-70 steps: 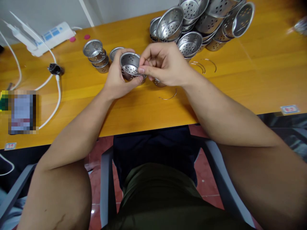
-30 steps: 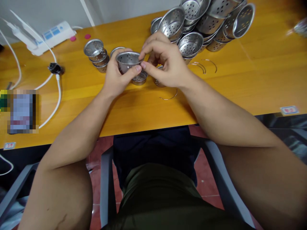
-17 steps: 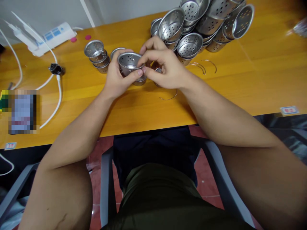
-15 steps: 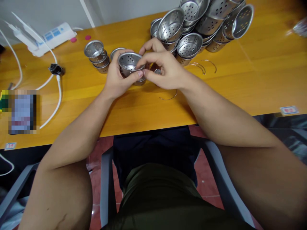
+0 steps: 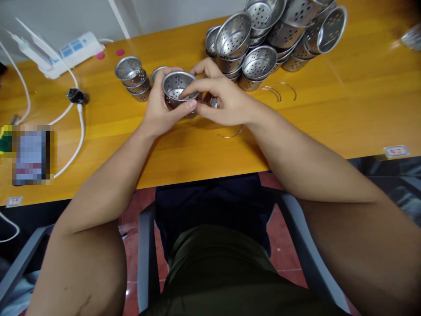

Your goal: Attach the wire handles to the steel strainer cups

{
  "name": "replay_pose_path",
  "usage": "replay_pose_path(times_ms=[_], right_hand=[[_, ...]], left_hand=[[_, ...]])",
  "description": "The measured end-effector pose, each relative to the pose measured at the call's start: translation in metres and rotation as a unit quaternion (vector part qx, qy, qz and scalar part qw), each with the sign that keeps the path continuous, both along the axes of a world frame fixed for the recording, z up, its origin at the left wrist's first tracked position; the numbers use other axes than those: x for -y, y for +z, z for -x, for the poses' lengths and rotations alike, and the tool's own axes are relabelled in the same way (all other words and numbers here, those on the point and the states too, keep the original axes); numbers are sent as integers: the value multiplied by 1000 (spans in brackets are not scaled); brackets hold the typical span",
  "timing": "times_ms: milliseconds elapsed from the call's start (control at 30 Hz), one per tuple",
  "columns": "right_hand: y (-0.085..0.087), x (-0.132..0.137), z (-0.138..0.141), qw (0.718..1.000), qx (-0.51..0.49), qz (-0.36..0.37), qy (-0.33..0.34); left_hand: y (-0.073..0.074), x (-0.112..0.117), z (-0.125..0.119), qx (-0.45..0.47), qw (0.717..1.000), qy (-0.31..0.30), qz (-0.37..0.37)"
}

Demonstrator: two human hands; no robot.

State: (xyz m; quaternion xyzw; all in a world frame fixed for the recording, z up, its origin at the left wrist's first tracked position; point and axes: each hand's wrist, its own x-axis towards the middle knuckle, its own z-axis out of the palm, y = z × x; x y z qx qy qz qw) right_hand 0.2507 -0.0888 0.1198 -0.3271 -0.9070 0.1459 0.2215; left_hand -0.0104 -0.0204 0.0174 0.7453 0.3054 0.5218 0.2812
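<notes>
A small perforated steel strainer basket (image 5: 177,94) is held upright over the table, its mouth tilted towards me. My left hand (image 5: 159,103) is closed around its left side, thumb across the front near the rim. At the basket's right side, my right hand (image 5: 223,94) has a finger reaching inside the mouth and its thumb against the outer wall. A shiny bit of metal (image 5: 213,102) shows below the right palm; I cannot make out what it is. Just behind the left fingers stands another basket (image 5: 159,72), partly hidden. A curved wire (image 5: 231,135) lies in front of the right hand.
Stacked baskets (image 5: 130,72) stand left of the hands, and a large pile of baskets (image 5: 263,41) rises at the back right. Several curved wires (image 5: 274,92) lie beside it. A white power strip (image 5: 72,55), cables, a black plug (image 5: 77,95) and a blurred-out device (image 5: 31,156) occupy the left side.
The right finger has moved deeper into the basket and slightly left. The left hand keeps its grip, and the basket stays almost in place.
</notes>
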Motion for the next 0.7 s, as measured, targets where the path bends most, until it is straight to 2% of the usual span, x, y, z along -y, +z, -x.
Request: replay_pose_path(times_ms=[167,267,333,367,400,500,600,633,700], right_hand=[[-1,6,-2,997,-51,-8,-48],[-4,-1,-9,988,-126,-72,-57],[-7,-16,-18,958,-223,-170,-62],[-9,-26,-24,928,-282,-235,-71],[-11,-37,-30,911,-297,-276,-82],[-18,-66,-52,883,-275,-354,-138],[-16,-78,-67,885,-255,-341,-191],[-13,-78,-68,896,-232,-313,-213],[-1,-76,-68,938,-146,-221,-224]], left_hand=[[1,1,1,-13,999,-11,-41],[-6,-4,2,-21,998,-10,-60],[-8,-7,3,-11,997,-1,-77],[-8,-8,5,-5,996,3,-87],[-8,-8,6,0,995,8,-97],[-2,-3,8,-7,995,26,-96],[5,6,9,-36,996,24,-75],[7,7,9,-39,996,21,-74],[8,8,10,-40,996,19,-77]])
